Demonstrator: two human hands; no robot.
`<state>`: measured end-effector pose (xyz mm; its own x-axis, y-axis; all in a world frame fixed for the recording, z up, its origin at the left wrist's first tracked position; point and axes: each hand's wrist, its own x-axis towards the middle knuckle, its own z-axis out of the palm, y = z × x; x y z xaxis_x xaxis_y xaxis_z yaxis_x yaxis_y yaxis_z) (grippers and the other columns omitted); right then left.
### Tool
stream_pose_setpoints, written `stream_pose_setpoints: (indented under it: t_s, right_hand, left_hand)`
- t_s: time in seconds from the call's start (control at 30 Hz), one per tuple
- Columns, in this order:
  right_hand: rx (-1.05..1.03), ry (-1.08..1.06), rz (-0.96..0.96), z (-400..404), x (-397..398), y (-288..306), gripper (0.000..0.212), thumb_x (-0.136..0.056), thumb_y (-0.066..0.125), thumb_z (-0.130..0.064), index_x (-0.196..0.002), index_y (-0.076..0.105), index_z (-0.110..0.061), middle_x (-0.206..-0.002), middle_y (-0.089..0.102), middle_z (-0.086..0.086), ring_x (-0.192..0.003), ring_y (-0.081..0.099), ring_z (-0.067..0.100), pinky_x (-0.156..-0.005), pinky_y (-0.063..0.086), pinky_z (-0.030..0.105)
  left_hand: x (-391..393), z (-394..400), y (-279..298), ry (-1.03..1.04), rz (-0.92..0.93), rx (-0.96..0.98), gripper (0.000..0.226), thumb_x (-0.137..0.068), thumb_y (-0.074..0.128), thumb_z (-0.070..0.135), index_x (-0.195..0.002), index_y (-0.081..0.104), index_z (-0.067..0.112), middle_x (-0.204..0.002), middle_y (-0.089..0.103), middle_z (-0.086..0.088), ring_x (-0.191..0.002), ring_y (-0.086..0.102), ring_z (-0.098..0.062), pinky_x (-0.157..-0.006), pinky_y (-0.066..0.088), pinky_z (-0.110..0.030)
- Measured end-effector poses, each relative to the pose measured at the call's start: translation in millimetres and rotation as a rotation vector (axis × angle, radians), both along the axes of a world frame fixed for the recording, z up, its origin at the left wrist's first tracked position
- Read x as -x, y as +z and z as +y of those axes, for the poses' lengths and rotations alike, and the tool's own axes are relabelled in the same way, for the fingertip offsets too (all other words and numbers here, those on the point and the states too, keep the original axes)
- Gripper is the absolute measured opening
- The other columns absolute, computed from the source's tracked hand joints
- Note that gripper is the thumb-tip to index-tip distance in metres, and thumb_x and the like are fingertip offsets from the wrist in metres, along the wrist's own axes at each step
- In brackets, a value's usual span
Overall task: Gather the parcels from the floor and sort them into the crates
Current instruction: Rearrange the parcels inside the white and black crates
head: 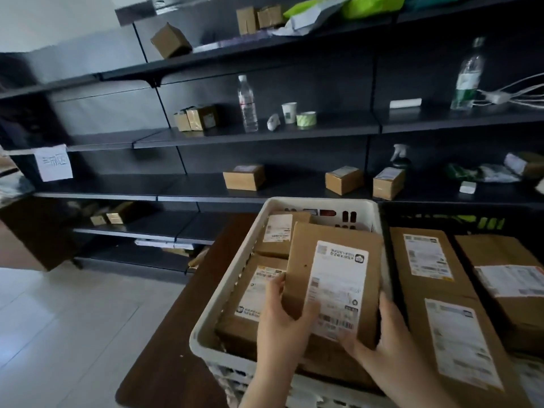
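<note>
— Where the white crate (235, 278) stands on the brown tabletop (176, 334), what is held?
— Item: flat cardboard parcel (332, 278), label up — gripped at its near edge by the left hand (282, 316) and right hand (382, 340), fingers closed on it, over the parcels lying in that crate.
— Beside it?
— Black crate (386, 254), labelled parcels inside.

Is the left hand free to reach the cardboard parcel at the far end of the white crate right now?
Probably not yet: the left hand and right hand both grip the large labelled cardboard parcel, which overlaps the far parcel in the white plastic crate.
</note>
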<state>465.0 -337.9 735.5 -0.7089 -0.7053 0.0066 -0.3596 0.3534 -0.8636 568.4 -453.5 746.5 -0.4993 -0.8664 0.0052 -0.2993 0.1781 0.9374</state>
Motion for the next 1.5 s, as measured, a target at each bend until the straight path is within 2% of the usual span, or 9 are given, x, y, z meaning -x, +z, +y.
stream_pose_setpoints:
  t_s: [0.23,0.37,0.53,0.63,0.73,1.0,1.13,1.3,1.5]
  right_hand:
    - [0.287,-0.100,0.080,-79,1,40,0.073,-0.073,0.075,-0.038,-0.112,0.021,-0.068,-0.097,0.039,-0.053,-0.094,0.039,-0.032,-0.076,0.032,0.006]
    - [0.268,-0.145,0.045,-139,23,61,0.075,-0.075,0.074,-0.038,-0.136,0.029,-0.041,-0.107,0.046,-0.029,-0.099,0.046,-0.005,-0.081,0.040,0.020]
    - [0.057,-0.054,-0.053,-196,47,47,0.060,-0.083,0.070,-0.022,-0.134,0.039,-0.022,-0.133,0.053,-0.004,-0.124,0.048,0.018,-0.098,0.041,0.033]
    - [-0.132,0.008,-0.018,-210,48,25,0.055,-0.091,0.055,-0.037,-0.141,0.035,-0.022,-0.139,0.050,0.001,-0.126,0.047,0.022,-0.099,0.040,0.035]
    - [-0.148,-0.007,0.020,-214,53,16,0.058,-0.094,0.049,-0.040,-0.144,0.030,-0.018,-0.140,0.049,0.004,-0.125,0.049,0.023,-0.099,0.041,0.036]
    - [-0.084,-0.108,0.056,-180,95,11,0.067,-0.090,0.055,-0.042,-0.146,0.025,-0.022,-0.150,0.033,0.002,-0.135,0.036,0.022,-0.105,0.034,0.037]
    - [-0.162,-0.131,0.202,-157,109,-8,0.070,-0.083,0.065,-0.029,-0.144,0.030,-0.022,-0.148,0.036,0.003,-0.133,0.039,0.022,-0.106,0.034,0.039]
    - [-0.712,0.165,0.384,-151,108,-42,0.083,-0.073,0.068,-0.033,-0.144,0.026,-0.024,-0.148,0.031,0.005,-0.133,0.033,0.029,-0.106,0.035,0.049]
    - [-1.067,0.330,0.547,-153,115,-67,0.095,-0.071,0.073,-0.025,-0.146,0.015,-0.026,-0.151,0.021,0.011,-0.138,0.019,0.037,-0.111,0.016,0.057]
  left_hand:
    - [-10,-77,38,-0.155,0.153,0.167,0.072,-0.081,0.069,0.026,-0.140,0.029,0.040,-0.108,0.046,0.037,-0.103,0.051,0.011,-0.073,0.052,-0.014]
    - [14,-139,71,-0.185,0.025,0.251,0.073,-0.088,0.061,0.028,-0.147,0.019,0.032,-0.141,0.042,0.010,-0.126,0.043,-0.013,-0.097,0.045,-0.036]
    - [49,-182,51,-0.232,-0.195,0.315,0.052,-0.094,0.049,0.018,-0.142,0.031,0.023,-0.139,0.047,-0.001,-0.125,0.047,-0.021,-0.098,0.045,-0.039]
    - [56,-187,18,-0.294,-0.547,0.461,0.048,-0.100,0.033,0.030,-0.146,0.026,0.018,-0.155,0.022,-0.004,-0.145,0.006,-0.026,-0.116,0.015,-0.047]
    - [60,-189,3,-0.275,-0.593,0.564,0.049,-0.101,0.023,0.034,-0.148,0.018,0.021,-0.158,0.009,-0.001,-0.145,-0.006,-0.020,-0.116,0.001,-0.047]
    - [65,-198,0,-0.218,-0.588,0.691,0.047,-0.101,0.029,0.032,-0.147,0.022,0.026,-0.157,0.017,0.002,-0.145,0.004,-0.021,-0.116,-0.001,-0.045]
    - [65,-157,-6,-0.173,-0.278,0.986,0.030,-0.091,0.048,0.025,-0.117,0.060,0.021,-0.120,0.061,-0.001,-0.114,0.052,-0.026,-0.099,0.036,-0.046]
    - [73,-105,-30,-0.393,-0.152,0.996,0.019,-0.076,0.058,0.014,-0.092,0.069,0.015,-0.089,0.067,0.001,-0.078,0.060,-0.024,-0.067,0.045,-0.032]
    - [76,-96,-69,-0.484,-0.342,0.706,0.035,-0.081,0.053,0.015,-0.114,0.061,0.017,-0.112,0.061,-0.001,-0.104,0.053,-0.022,-0.087,0.041,-0.033]
